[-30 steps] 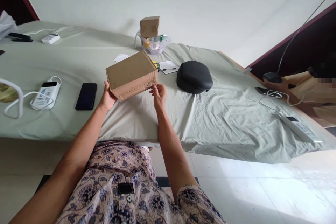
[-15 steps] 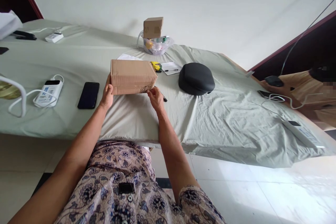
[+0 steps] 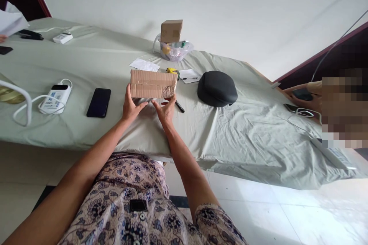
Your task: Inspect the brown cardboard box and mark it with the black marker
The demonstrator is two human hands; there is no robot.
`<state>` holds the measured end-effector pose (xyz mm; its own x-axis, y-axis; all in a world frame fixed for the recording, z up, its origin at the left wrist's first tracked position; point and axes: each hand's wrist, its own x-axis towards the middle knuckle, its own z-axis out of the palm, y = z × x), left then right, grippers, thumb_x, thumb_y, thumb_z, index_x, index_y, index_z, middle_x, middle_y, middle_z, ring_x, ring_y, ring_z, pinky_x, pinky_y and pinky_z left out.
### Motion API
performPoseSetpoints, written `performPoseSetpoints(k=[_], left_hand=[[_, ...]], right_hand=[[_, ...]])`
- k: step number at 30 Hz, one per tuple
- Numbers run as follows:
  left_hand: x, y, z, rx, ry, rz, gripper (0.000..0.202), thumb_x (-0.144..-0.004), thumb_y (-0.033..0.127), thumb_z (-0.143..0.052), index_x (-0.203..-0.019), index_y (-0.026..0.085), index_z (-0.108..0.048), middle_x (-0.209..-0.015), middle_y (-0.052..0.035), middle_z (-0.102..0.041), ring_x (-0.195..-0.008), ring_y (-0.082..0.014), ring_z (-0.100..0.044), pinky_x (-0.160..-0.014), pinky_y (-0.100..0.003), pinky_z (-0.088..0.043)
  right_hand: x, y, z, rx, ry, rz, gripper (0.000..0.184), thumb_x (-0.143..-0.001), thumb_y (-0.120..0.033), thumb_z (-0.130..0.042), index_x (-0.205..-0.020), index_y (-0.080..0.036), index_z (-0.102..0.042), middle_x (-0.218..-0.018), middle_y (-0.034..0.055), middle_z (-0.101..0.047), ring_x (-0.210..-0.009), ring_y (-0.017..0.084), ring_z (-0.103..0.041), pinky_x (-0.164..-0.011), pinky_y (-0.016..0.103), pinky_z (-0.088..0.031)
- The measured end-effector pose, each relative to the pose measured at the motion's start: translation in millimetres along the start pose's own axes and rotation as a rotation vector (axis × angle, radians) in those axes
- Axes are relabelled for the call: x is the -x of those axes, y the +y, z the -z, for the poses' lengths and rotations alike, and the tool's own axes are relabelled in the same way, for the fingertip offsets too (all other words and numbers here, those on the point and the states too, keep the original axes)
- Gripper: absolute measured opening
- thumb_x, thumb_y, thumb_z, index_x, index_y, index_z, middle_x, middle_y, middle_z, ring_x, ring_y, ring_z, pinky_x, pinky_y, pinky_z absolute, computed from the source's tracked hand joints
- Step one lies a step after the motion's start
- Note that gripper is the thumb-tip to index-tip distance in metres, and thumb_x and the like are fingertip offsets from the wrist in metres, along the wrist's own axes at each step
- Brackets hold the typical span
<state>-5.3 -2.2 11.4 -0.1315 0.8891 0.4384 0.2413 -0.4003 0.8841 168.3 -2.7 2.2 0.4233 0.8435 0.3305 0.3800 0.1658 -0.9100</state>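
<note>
Holding the cardboard box (image 3: pixel 153 84) from below with both hands, you have it just above the grey-green cloth (image 3: pixel 86 61) that covers the table, its long taped side facing you. Your left hand (image 3: pixel 131 106) is spread open under the box's left end, thumb up against the near face and fingers reaching beneath it. Your right hand (image 3: pixel 165 110) is likewise open under the right end, thumb pointing toward the left hand and fingertips touching the lower edge. Neither hand is closed around the box; both support it with flat, extended fingers.

Taking the box as the landmark: a black pen (image 3: pixel 179 106) lies on the cloth just to its right, beside your right hand. Further right sits a black rounded case (image 3: pixel 217 89). Left of the box lies a dark phone (image 3: pixel 99 102), and beyond that a white power bank (image 3: pixel 55 97) with a white cable. Behind the box are a sheet of paper (image 3: pixel 144 64) and a yellow object I cannot identify; further back, a clear bowl (image 3: pixel 175 51) carries a smaller cardboard box (image 3: pixel 171 30). Far right of the box, another person's hand (image 3: pixel 301 92) rests on a dark object at the table's edge.
</note>
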Motion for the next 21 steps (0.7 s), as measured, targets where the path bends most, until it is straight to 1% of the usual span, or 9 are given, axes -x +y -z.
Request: performPoseSetpoints(k=[2, 4, 6, 8, 11, 13, 15, 18, 21], left_hand=[[2, 1, -3.3, -0.037, 0.046, 0.004, 0.117, -0.068, 0.046, -0.093, -0.162, 0.026, -0.025, -0.17, -0.0184, -0.031, -0.159, -0.0372, -0.031, -0.13, -0.054, -0.028], [3, 1, -5.2, -0.041, 0.074, 0.015, 0.113, -0.07, 0.049, -0.092, -0.16, 0.027, -0.027, -0.169, -0.0172, -0.032, -0.158, -0.0379, -0.032, -0.132, -0.054, -0.025], [4, 2, -5.7, -0.038, 0.086, 0.025, 0.107, -0.074, 0.053, -0.088, -0.159, 0.028, -0.029, -0.168, -0.016, -0.036, -0.157, -0.0374, -0.034, -0.131, -0.053, -0.027], [3, 2, -4.8, -0.045, 0.092, 0.025, 0.1, -0.079, 0.057, -0.082, -0.159, 0.026, -0.031, -0.167, -0.0169, -0.038, -0.156, -0.0363, -0.036, -0.13, -0.052, -0.029], [3, 2, -1.8, -0.037, 0.091, 0.009, 0.094, -0.084, 0.061, -0.075, -0.159, 0.023, -0.033, -0.167, -0.0176, -0.039, -0.156, -0.0343, -0.037, -0.13, -0.049, -0.029], [2, 1, 0.6, -0.004, 0.079, 0.001, 0.091, -0.086, 0.063, -0.072, -0.159, 0.025, -0.034, -0.168, -0.0156, -0.038, -0.157, -0.033, -0.036, -0.13, -0.049, -0.028], [0, -1, 3.3, 0.03, 0.068, 0.008, 0.089, -0.087, 0.064, -0.071, -0.159, 0.027, -0.035, -0.169, -0.0133, -0.037, -0.157, -0.0325, -0.036, -0.13, -0.05, -0.028], [-5, -5, 7.4, 0.054, 0.091, 0.035, 0.091, -0.084, 0.062, -0.074, -0.159, 0.028, -0.035, -0.168, -0.0125, -0.037, -0.157, -0.0329, -0.035, -0.13, -0.05, -0.027], [-10, -7, 10.8, 0.07, 0.126, 0.071, 0.093, -0.081, 0.057, -0.077, -0.158, 0.027, -0.034, -0.167, -0.0128, -0.038, -0.155, -0.034, -0.037, -0.128, -0.049, -0.032]], right_hand=[[3, -3, -3, 0.02, 0.013, -0.006, 0.114, -0.063, -0.062, -0.086, -0.152, -0.018, -0.03, -0.131, 0.0168, -0.057, -0.089, 0.021, -0.065, -0.077, 0.036, -0.055], [5, -5, -4, 0.033, 0.042, -0.013, 0.108, -0.065, -0.06, -0.085, -0.15, -0.017, -0.032, -0.13, 0.0169, -0.057, -0.088, 0.021, -0.064, -0.079, 0.037, -0.056], [5, -5, -3, 0.036, 0.061, -0.025, 0.098, -0.068, -0.057, -0.084, -0.144, -0.017, -0.037, -0.125, 0.0145, -0.06, -0.086, 0.021, -0.064, -0.078, 0.038, -0.055], [4, -5, -1, 0.032, 0.068, -0.027, 0.086, -0.069, -0.055, -0.083, -0.136, -0.018, -0.044, -0.119, 0.0117, -0.062, -0.083, 0.02, -0.063, -0.075, 0.036, -0.054], [-1, 0, 3, 0.008, 0.072, 0.003, 0.067, -0.073, -0.054, -0.078, -0.124, -0.021, -0.05, -0.11, 0.0075, -0.065, -0.08, 0.018, -0.063, -0.073, 0.033, -0.051], [-6, 4, 6, -0.016, 0.069, 0.025, 0.056, -0.078, -0.052, -0.073, -0.12, -0.023, -0.052, -0.102, 0.0043, -0.066, -0.076, 0.016, -0.061, -0.073, 0.032, -0.05], [-9, 7, 8, -0.033, 0.06, 0.042, 0.045, -0.083, -0.051, -0.065, -0.117, -0.024, -0.054, -0.095, 0.0021, -0.067, -0.073, 0.015, -0.06, -0.074, 0.032, -0.05], [-12, 10, 9, -0.039, 0.023, 0.069, 0.034, -0.087, -0.05, -0.057, -0.108, -0.024, -0.055, -0.089, 0.0016, -0.068, -0.074, 0.016, -0.06, -0.074, 0.031, -0.049], [-11, 9, 9, -0.03, -0.024, 0.071, 0.03, -0.084, -0.05, -0.06, -0.097, -0.024, -0.053, -0.086, 0.0016, -0.069, -0.074, 0.016, -0.06, -0.071, 0.03, -0.048]])
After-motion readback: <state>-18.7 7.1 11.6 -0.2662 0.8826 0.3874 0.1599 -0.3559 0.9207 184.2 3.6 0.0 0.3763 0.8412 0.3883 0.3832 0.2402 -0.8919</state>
